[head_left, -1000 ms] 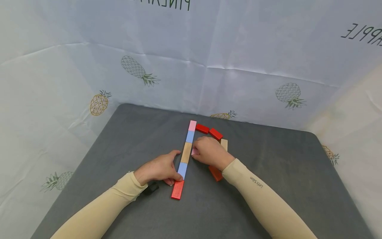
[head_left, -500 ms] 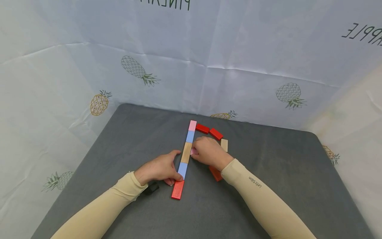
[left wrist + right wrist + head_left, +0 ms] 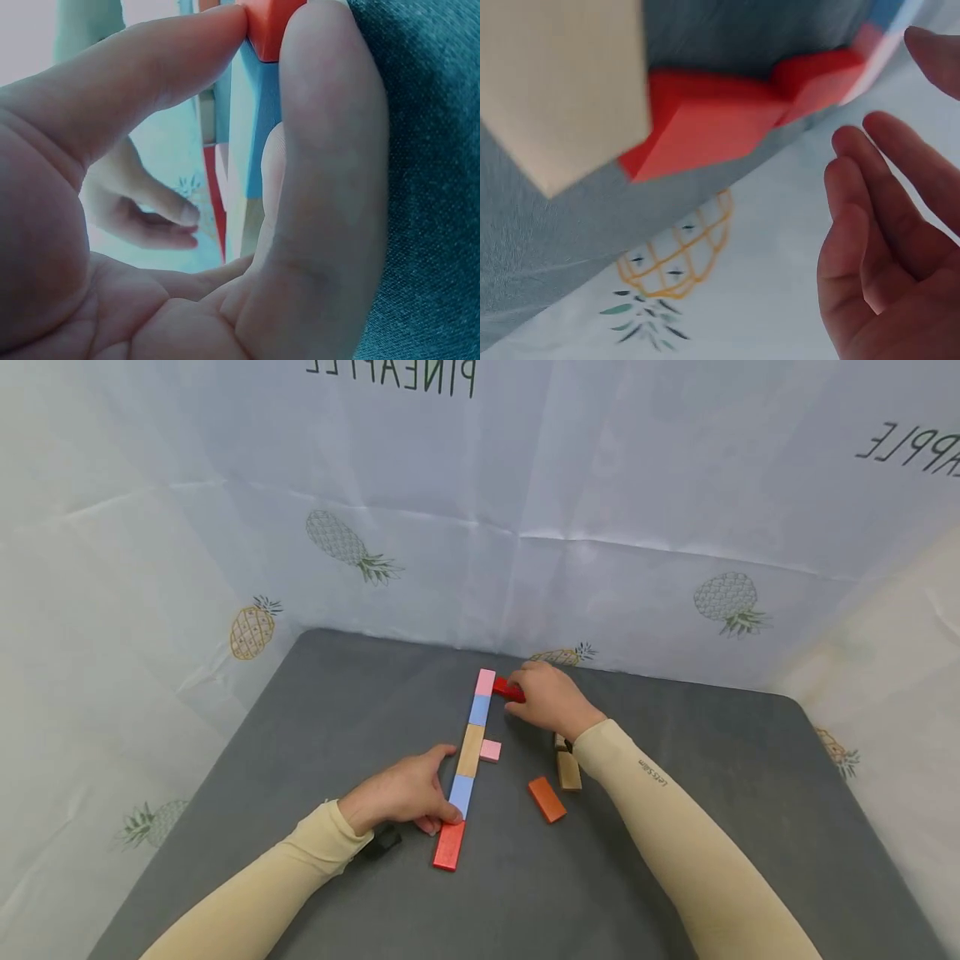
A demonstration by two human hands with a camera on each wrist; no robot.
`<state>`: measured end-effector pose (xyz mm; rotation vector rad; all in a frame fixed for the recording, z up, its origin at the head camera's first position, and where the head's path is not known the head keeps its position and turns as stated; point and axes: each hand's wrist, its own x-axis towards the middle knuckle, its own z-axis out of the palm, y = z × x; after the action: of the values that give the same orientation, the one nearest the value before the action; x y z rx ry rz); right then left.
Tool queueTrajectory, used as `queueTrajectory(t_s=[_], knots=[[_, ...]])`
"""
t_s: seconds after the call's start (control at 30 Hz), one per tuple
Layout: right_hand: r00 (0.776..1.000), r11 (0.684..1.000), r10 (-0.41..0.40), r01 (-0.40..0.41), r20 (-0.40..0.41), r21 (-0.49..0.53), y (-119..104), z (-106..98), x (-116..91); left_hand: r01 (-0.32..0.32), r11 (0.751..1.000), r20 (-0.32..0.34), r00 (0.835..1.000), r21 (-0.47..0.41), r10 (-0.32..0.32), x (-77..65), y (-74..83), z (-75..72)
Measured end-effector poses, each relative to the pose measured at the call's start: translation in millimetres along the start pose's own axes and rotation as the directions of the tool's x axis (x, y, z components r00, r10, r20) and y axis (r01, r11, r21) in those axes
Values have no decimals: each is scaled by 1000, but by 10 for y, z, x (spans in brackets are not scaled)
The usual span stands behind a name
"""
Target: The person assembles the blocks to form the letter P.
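Observation:
A straight row of blocks lies on the dark table: a red block (image 3: 448,848) nearest, then a blue block (image 3: 461,797), a plain wooden block (image 3: 471,752), another blue block (image 3: 480,710) and a pink block (image 3: 485,682). My left hand (image 3: 401,792) pinches the near red block at its joint with the blue one, thumb and a finger on opposite sides. A small pink block (image 3: 491,751) sits against the wooden block's right side. My right hand (image 3: 553,700) hovers by two red blocks (image 3: 705,124) at the far end, fingers loosely bent, holding nothing.
Right of the row lie an orange block (image 3: 547,800) and a wooden block (image 3: 568,772), with another wooden block partly hidden by the right wrist. A white pineapple-print cloth (image 3: 600,543) hangs behind the table (image 3: 712,760).
My right hand has let go of the small pink block beside the row and moved away toward the far red blocks. The left hand keeps its place.

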<state>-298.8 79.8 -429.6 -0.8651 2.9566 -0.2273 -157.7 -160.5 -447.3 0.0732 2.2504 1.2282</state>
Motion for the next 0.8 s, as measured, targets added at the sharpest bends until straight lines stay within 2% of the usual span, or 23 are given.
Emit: queueTrajectory(t_s=[0.1, 0.3, 0.53, 0.8], knots=[[999, 999, 33, -33, 15, 15, 125, 20, 119, -8, 1000, 7, 1000, -14, 8, -13, -15, 30], [997, 997, 47, -51, 63, 65, 253, 104, 267, -10, 1000, 20, 1000, -21, 10, -12, -25, 67], [991, 988, 78, -92, 111, 125, 275, 155, 338, -5, 1000, 29, 1000, -19, 6, 11, -22, 48], [990, 987, 54, -73, 133, 143, 251, 34, 408, -14, 1000, 17, 1000, -22, 14, 9, -16, -4]])
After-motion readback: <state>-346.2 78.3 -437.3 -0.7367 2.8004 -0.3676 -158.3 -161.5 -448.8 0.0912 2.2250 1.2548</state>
